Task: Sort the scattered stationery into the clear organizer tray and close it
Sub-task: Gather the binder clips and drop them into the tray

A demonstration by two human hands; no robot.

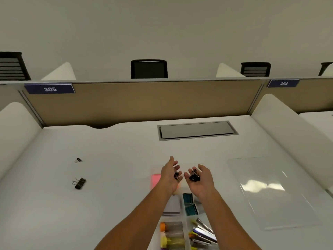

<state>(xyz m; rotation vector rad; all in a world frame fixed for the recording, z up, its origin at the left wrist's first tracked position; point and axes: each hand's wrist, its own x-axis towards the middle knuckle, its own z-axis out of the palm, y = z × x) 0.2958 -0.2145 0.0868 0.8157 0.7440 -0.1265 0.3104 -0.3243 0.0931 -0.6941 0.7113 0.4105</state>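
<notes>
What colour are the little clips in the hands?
Black small binder clips, best seen in the head view.

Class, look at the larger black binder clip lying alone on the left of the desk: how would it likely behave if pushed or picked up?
The larger binder clip rests on a flat side, so it would probably slide, not roll. Its wire handles look folded out, likely easy to pinch. It appears small, so probably light.
</notes>
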